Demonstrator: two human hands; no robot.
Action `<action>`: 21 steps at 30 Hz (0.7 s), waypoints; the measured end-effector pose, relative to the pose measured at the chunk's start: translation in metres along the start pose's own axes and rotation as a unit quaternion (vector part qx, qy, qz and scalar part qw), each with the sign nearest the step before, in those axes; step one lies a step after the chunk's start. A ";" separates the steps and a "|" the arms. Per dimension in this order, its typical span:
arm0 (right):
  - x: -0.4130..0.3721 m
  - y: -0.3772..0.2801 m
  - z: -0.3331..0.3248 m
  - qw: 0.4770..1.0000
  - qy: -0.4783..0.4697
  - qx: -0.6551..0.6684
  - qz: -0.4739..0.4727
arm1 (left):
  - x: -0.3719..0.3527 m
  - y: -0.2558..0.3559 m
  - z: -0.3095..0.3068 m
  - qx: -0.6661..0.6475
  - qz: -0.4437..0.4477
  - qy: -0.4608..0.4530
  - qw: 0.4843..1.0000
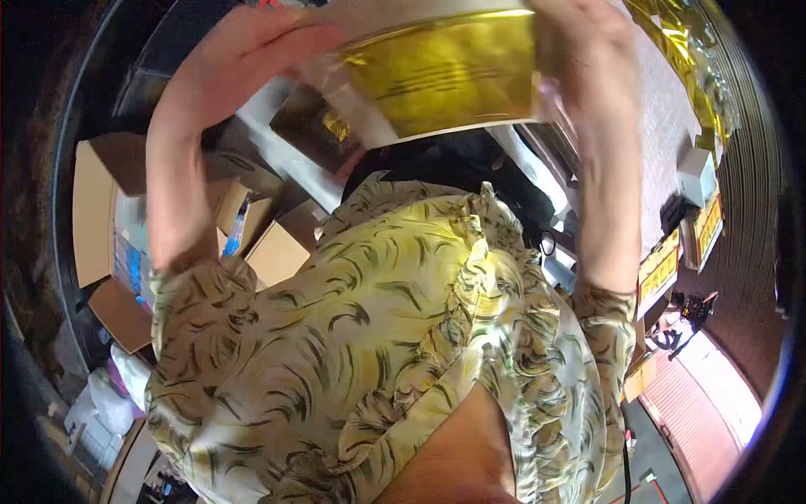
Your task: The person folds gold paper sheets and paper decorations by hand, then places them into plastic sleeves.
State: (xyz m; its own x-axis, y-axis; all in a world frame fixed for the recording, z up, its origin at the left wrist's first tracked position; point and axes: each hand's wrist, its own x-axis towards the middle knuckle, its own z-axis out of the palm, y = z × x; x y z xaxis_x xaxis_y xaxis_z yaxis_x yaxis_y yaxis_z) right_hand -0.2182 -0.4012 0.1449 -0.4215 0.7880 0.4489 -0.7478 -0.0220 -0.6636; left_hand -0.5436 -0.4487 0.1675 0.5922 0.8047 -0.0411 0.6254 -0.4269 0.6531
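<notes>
A shiny gold foil packet [445, 71] with a pale border and a few lines of dark print is held up in front of my chest. At its left end is my left hand [260, 42], fingers closed on the pale, see-through-looking edge and slightly blurred. My right hand [592, 50] grips the opposite end, its fingers partly hidden at the top of the view. Both forearms reach upward from the patterned sleeves, and the packet tilts a little between them.
Open cardboard boxes [281, 256] stand below my left arm, with another carton [94, 210] farther left. To the right runs a pale work surface [651, 151] with gold film [697, 71] at its edge and a small white box [695, 176]. Plastic bags [109, 403] lie lower left.
</notes>
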 end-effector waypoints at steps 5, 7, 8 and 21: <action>0.008 0.013 0.000 0.848 0.135 -0.486 0.165 | -0.085 -0.100 0.050 -0.275 -0.348 0.119 0.889; -0.006 -0.004 -0.018 0.835 0.139 -0.518 0.122 | -0.122 -0.177 0.117 -0.401 -0.383 0.189 0.810; -0.018 -0.015 -0.017 0.830 0.145 -0.526 0.116 | -0.139 -0.212 0.165 -0.468 -0.363 0.234 0.771; -0.131 -0.094 0.003 0.725 0.310 -0.574 0.219 | -0.036 -0.286 0.380 -0.088 -0.447 0.164 0.875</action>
State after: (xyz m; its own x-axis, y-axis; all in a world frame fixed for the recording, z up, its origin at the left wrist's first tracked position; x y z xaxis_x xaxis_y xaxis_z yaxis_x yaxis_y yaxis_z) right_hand -0.0943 -0.5040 0.1510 0.0884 0.9932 -0.0758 0.4585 -0.1082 -0.8821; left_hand -0.5512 -0.5122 -0.3052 -0.2899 0.8721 -0.3941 0.6593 0.4805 0.5783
